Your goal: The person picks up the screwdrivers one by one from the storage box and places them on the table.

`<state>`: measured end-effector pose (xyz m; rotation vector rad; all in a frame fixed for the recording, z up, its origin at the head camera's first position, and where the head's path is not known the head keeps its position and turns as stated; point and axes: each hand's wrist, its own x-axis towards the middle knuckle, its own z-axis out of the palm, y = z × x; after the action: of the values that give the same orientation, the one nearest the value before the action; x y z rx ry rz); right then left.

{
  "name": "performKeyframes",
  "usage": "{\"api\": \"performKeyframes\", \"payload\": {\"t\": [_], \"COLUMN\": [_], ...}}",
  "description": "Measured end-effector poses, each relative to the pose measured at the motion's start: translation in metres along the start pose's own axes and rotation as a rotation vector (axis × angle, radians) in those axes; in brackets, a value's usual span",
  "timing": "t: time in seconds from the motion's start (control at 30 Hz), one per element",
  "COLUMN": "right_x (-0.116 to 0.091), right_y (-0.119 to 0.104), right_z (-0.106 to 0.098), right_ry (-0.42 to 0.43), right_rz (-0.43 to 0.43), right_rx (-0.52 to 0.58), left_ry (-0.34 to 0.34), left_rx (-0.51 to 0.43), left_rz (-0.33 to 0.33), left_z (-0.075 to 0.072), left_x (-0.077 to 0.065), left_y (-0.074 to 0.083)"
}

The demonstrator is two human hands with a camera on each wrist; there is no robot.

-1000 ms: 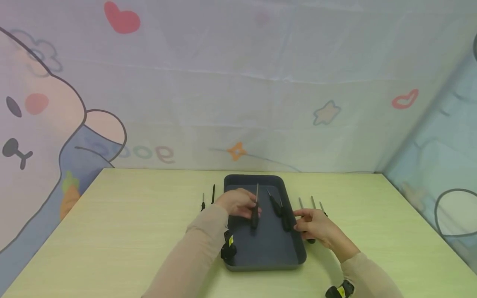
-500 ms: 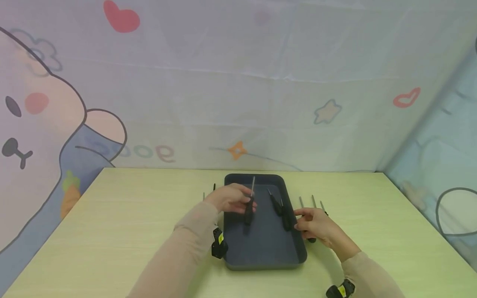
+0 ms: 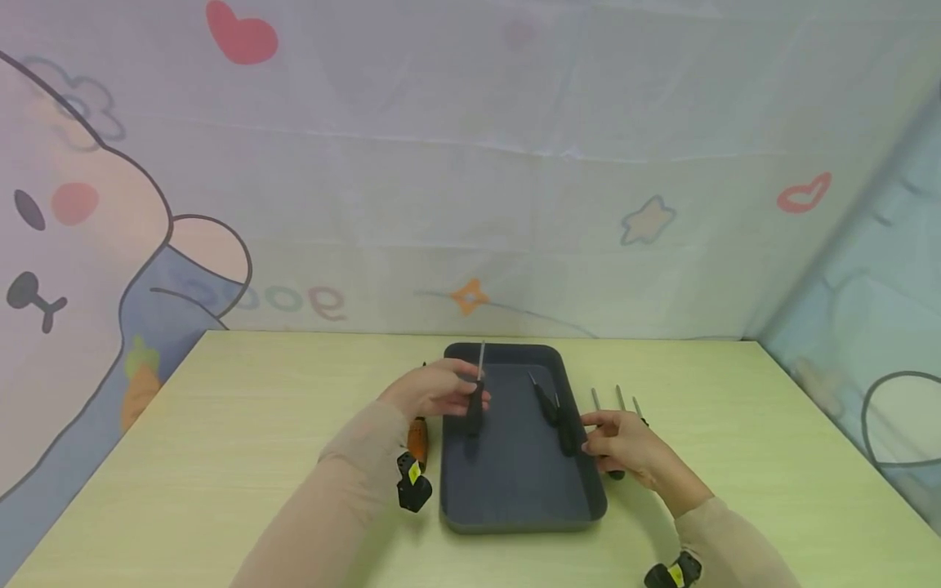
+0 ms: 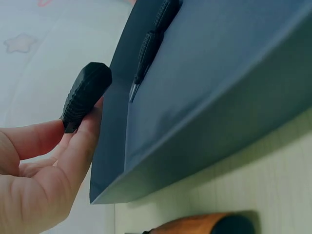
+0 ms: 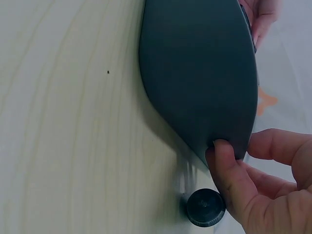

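Note:
My left hand (image 3: pixel 430 394) pinches a screwdriver (image 3: pixel 475 412) by its black handle, shaft pointing up and away, over the left part of a dark grey tray (image 3: pixel 515 494). In the left wrist view, thumb and fingers grip the black handle (image 4: pixel 87 92) near its shaft end, above the tray's rim. Two black-handled screwdrivers lie inside the tray along its right side, the upper one (image 3: pixel 545 406) end to end with the lower one (image 3: pixel 566 434). My right hand (image 3: pixel 625 445) holds the tray's right edge, thumb against the outer wall (image 5: pixel 200 87) in the right wrist view.
Left of the tray an orange-handled screwdriver (image 3: pixel 417 445) lies on the pale wooden table (image 3: pixel 220 457), partly behind the left wrist. Several screwdrivers lie to the right, mostly covered by my right hand; one black handle end (image 5: pixel 205 207) shows beside the tray. A printed cloth (image 3: pixel 470 163) hangs behind.
My left hand has moved left with the screwdriver, from the tray's middle to its left side. The orange handle has come into view. My right hand stays on the tray edge.

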<state>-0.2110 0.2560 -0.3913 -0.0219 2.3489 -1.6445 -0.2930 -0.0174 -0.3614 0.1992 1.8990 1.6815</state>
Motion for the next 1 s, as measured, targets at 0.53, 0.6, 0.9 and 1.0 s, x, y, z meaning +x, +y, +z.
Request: {"api": "performKeyframes", "payload": {"t": [0.53, 0.6, 0.9, 1.0], "right_x": [-0.003, -0.003, -0.001, -0.001], "right_y": [0.000, 0.000, -0.002, -0.002], "right_z": [-0.001, -0.001, -0.001, -0.001], "right_ry": [0.005, 0.000, -0.018, -0.019], "right_rz": [-0.004, -0.008, -0.006, -0.002], "right_rx": [-0.009, -0.015, 0.001, -0.001], "left_ry": [0.030, 0.040, 0.077, 0.103], "left_rx": [0.002, -0.002, -0.053, -0.059], "left_rz": [0.003, -0.001, -0.007, -0.019], "left_z": [-0.025, -0.028, -0.048, -0.054], "left_x": [-0.012, -0.013, -0.022, -0.025], "left_y": [-0.004, -0.004, -0.008, -0.010]}}
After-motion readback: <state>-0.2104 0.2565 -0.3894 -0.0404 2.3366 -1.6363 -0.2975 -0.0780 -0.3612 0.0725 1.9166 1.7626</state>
